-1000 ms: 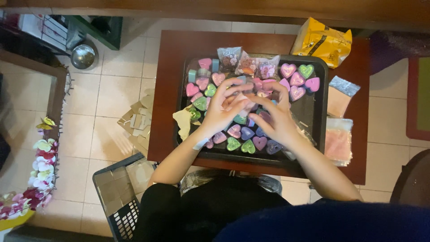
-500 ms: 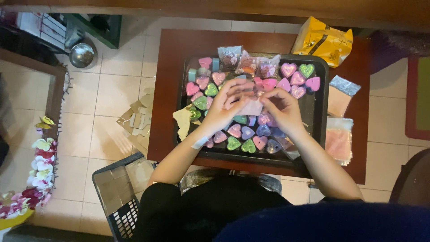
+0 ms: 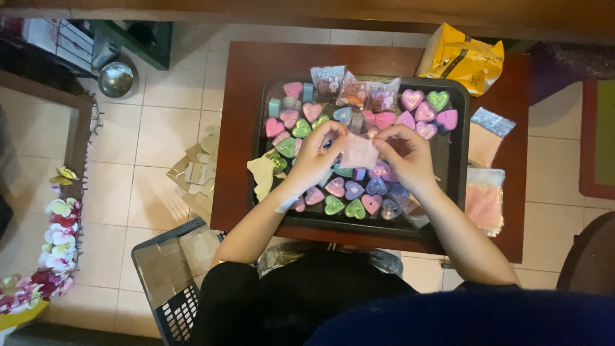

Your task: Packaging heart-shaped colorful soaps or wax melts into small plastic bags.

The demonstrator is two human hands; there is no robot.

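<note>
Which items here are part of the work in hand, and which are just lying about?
In use:
left hand and right hand, both pinching a small clear bag
black tray
heart-shaped pieces
filled bags

Lying about:
yellow packet
metal bowl
black basket
cardboard scraps
artificial flowers

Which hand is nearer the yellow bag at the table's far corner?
Right. The right hand is over the black tray, below and left of the yellow bag; the left hand is farther left.
</note>
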